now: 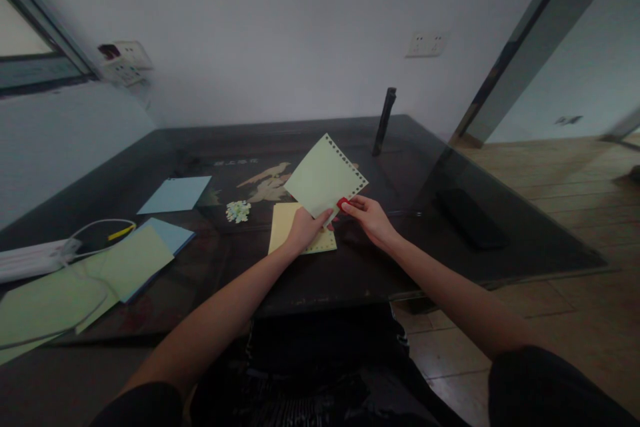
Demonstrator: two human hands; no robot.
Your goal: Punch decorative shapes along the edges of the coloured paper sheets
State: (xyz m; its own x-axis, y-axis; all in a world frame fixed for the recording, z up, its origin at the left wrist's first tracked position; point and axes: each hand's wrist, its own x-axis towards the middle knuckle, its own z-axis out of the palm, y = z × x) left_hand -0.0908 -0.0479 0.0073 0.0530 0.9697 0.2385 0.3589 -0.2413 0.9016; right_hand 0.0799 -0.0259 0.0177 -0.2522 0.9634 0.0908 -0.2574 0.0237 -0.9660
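Observation:
A pale green sheet of paper is raised over the table, tilted, with a row of small punched holes along its upper right edge. My left hand pinches its lower corner between thumb and fingers. In my right hand is a small red craft punch, held against the sheet's lower right edge. Beneath my left hand lies a yellow sheet, also holed along its near edge. A little pile of pale paper cut-outs sits to the left.
A blue sheet and several green sheets lie on the left, near a white power strip with a looping cable. A black upright stick stands at the back. On the right is a dark flat object.

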